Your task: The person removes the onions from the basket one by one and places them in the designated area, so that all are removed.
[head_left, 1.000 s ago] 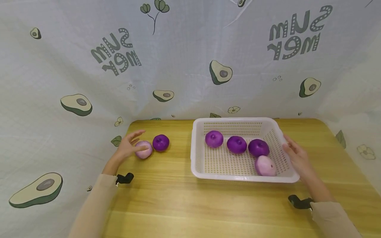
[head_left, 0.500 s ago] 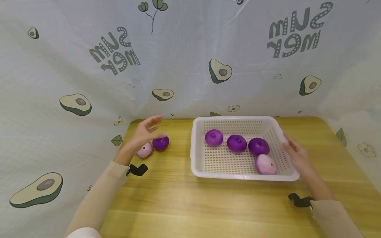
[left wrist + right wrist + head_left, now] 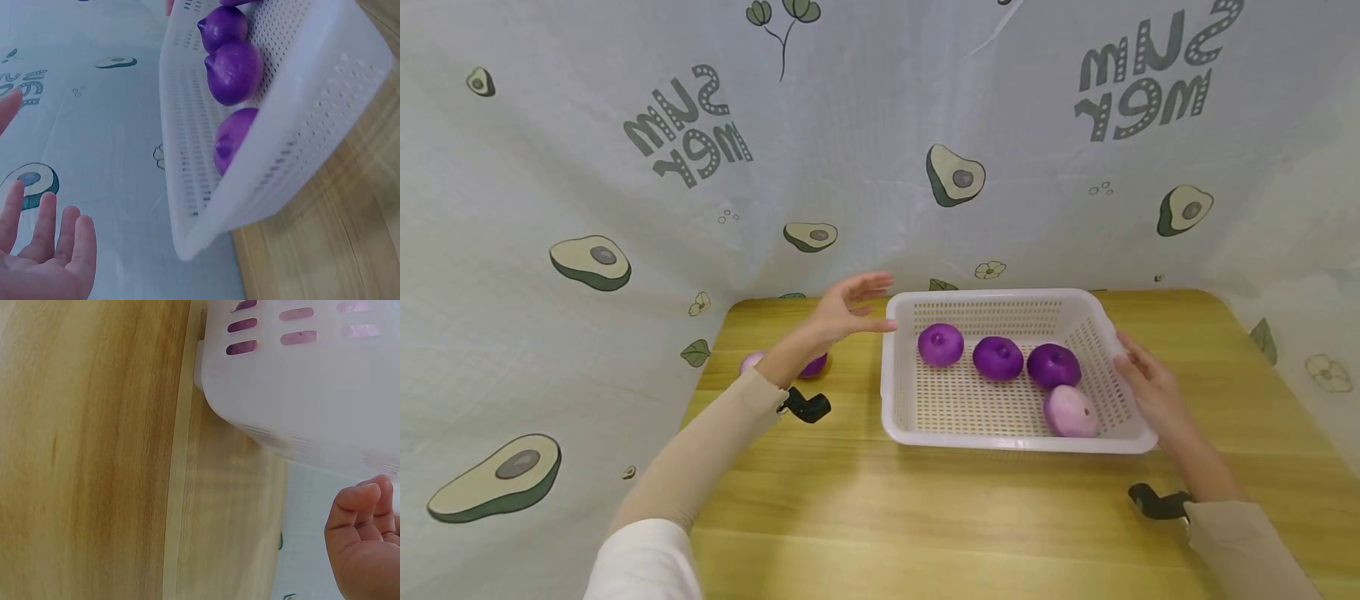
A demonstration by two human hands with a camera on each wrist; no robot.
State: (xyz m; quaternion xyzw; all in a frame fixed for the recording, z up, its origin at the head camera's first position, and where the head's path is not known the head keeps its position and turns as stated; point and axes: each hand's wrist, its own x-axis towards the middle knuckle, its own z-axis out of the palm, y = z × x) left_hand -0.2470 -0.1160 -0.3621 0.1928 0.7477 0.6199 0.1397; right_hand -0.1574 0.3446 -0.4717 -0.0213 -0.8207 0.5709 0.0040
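A white perforated basket (image 3: 1000, 443) stands on the table, holding a light purple onion (image 3: 941, 345), two darker purple onions (image 3: 997, 359) and a pale pinkish onion (image 3: 1070, 412). Just off the basket's far left corner, my left hand (image 3: 848, 312) hovers with fingers extended and thumb apart; the left wrist view shows its palm (image 3: 47, 275) bare. My right hand (image 3: 1152, 396) grips the right rim, its fingers (image 3: 355, 499) curled at the edge in the right wrist view. Partly behind my left forearm lie a pale onion (image 3: 749, 361) and a dark purple onion (image 3: 816, 366).
The wooden table (image 3: 925, 525) extends in front of the basket and to both sides. A hanging cloth (image 3: 865, 108) printed with avocados encloses the back and left. Each wrist carries a black camera mount (image 3: 808, 406).
My left hand has moved right, from beside the pale onion on the table, past the dark one, to the basket's left rim. Both onions stay on the table. My right hand keeps its place.
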